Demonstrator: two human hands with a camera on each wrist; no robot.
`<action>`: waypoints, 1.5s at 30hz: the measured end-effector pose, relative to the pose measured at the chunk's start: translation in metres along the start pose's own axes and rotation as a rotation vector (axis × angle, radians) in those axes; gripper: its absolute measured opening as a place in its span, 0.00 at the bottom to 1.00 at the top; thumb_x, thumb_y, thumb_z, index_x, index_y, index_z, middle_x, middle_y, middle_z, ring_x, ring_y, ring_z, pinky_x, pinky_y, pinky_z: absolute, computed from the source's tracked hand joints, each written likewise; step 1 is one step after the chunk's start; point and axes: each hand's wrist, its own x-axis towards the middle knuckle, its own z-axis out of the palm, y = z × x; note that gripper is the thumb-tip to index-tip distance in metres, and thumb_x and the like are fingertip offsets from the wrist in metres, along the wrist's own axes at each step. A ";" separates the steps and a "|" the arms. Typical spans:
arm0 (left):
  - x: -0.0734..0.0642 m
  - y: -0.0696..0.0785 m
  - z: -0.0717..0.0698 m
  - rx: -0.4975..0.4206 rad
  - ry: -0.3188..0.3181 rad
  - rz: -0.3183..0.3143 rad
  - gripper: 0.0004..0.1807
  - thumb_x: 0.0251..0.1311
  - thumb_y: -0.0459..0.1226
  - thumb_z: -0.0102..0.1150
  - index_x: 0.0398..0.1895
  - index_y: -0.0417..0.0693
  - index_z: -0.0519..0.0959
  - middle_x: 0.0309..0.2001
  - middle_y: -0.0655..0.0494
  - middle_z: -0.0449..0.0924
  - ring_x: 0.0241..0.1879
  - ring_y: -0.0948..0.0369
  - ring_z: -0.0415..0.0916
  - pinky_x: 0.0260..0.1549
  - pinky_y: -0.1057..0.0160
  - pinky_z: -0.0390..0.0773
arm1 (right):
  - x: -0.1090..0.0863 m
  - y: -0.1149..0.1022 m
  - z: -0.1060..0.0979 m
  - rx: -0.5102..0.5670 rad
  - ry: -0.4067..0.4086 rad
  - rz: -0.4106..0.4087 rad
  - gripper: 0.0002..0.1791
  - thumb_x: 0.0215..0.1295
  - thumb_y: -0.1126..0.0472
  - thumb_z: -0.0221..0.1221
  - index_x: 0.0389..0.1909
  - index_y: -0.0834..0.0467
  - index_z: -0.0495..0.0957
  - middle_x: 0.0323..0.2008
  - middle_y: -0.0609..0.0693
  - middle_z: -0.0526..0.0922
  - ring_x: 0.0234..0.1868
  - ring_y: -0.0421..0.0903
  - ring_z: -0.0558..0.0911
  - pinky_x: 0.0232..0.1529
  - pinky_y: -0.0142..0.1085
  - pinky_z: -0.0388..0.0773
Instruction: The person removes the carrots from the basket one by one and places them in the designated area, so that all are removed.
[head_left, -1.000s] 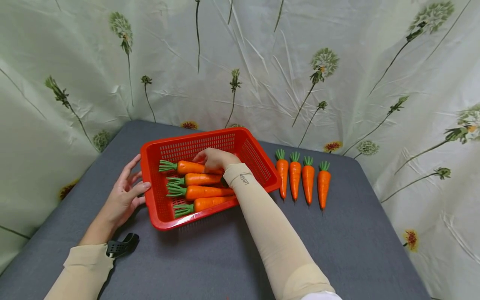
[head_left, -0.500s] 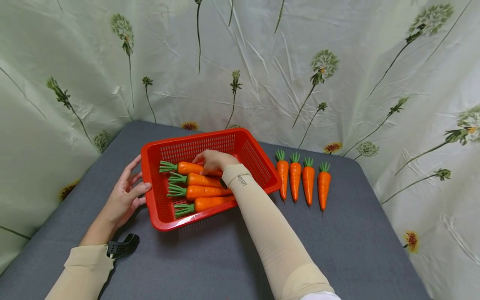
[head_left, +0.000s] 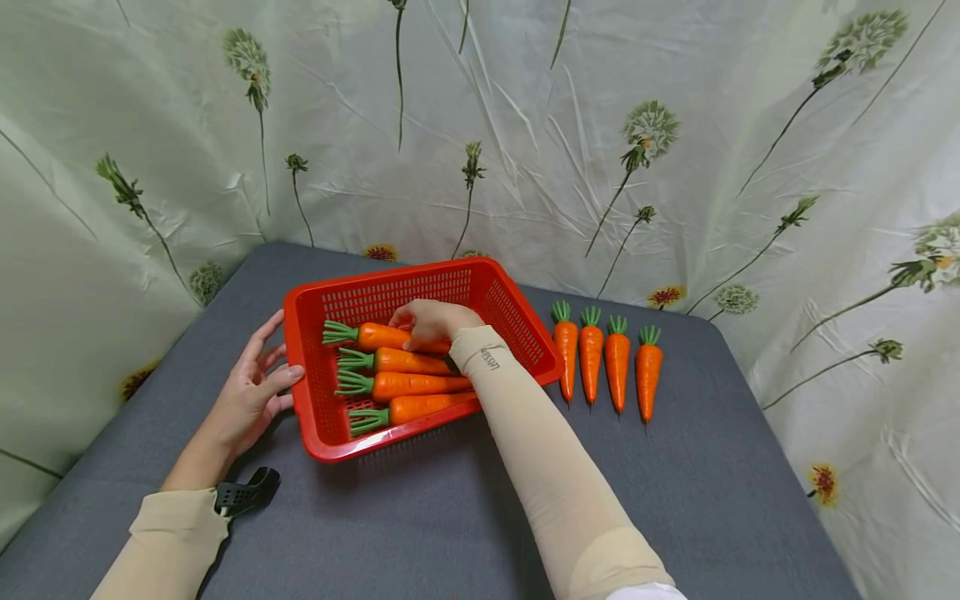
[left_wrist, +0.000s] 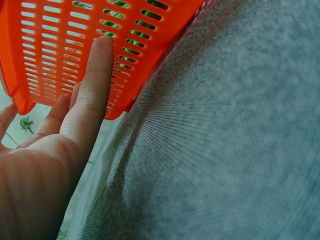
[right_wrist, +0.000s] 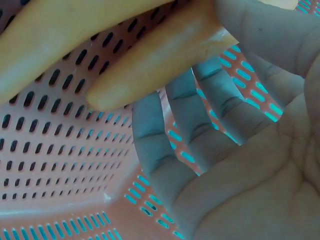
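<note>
A red plastic basket (head_left: 330, 450) with slotted walls stands on the grey table, several carrots with green tops lying side by side in it. My left hand (head_left: 243, 392) is at its left end, thumb tip on the rim and straight fingers against the outer wall; in the left wrist view one finger (left_wrist: 95, 85) lies along the slots. My right hand (head_left: 435, 323) reaches inside and pinches the farthest carrot (head_left: 378, 336) between thumb and fingers. In the right wrist view the thumb lies over that carrot (right_wrist: 150, 62), with the fingers below. Beside it is the second carrot (head_left: 405, 361).
Several more carrots (head_left: 617, 367) lie in a row to the right of the basket, tops pointing away. A pale curtain (head_left: 525, 167) printed with flowers hangs behind and around the grey table (head_left: 720, 467).
The second carrot has shifted slightly toward the farthest one. My right thumb has come into view on the near side of the farthest carrot. The left hand stays at the rim.
</note>
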 end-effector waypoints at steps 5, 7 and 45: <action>0.001 0.000 0.000 0.000 -0.003 0.001 0.46 0.78 0.30 0.54 0.89 0.68 0.46 0.69 0.60 0.66 0.58 0.69 0.83 0.44 0.60 0.91 | -0.004 0.000 -0.005 0.016 -0.003 0.001 0.25 0.77 0.59 0.64 0.73 0.48 0.77 0.74 0.50 0.75 0.70 0.49 0.76 0.74 0.43 0.73; 0.001 0.000 0.001 0.006 -0.002 0.001 0.46 0.78 0.30 0.54 0.89 0.68 0.46 0.69 0.60 0.66 0.58 0.69 0.83 0.44 0.60 0.91 | -0.006 0.001 -0.007 0.017 -0.007 0.002 0.26 0.77 0.58 0.64 0.73 0.48 0.77 0.74 0.50 0.75 0.71 0.49 0.76 0.75 0.43 0.73; 0.000 -0.002 -0.002 -0.013 -0.015 0.002 0.45 0.78 0.30 0.53 0.89 0.69 0.46 0.68 0.60 0.66 0.58 0.69 0.84 0.44 0.60 0.91 | -0.049 0.027 -0.027 0.179 0.029 -0.076 0.28 0.80 0.56 0.61 0.76 0.58 0.70 0.62 0.56 0.78 0.55 0.48 0.76 0.54 0.38 0.78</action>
